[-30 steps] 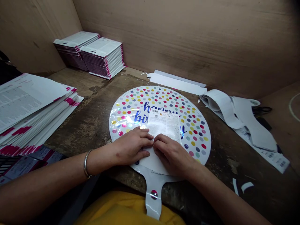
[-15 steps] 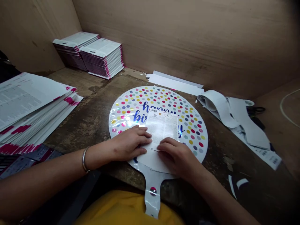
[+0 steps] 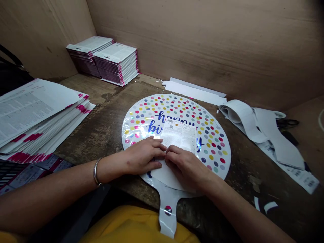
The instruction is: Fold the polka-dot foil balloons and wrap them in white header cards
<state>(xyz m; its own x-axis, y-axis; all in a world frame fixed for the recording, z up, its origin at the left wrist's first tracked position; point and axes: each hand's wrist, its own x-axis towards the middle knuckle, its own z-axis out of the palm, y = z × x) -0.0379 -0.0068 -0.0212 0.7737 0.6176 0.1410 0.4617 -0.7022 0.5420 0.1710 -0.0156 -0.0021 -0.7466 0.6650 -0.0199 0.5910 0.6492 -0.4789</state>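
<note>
Brown wooden panels (image 3: 202, 44) wall in a dark, worn wooden tabletop (image 3: 101, 114).

Round white flat balloon (image 3: 215, 135): multicolour dots, pink, red, yellow, teal, grey, navy; blue script lettering. White printed paper sheet (image 3: 178, 136): grey text. White paper-card stacks (image 3: 115, 62): magenta edges. Worktop (image 3: 101, 118): mottled dark brown. Yellow cloth (image 3: 126, 224): plain.

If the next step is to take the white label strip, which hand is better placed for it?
Probably the right hand: it is nearer to the white label strip, while the left hand lies farther away, beyond it.
</note>
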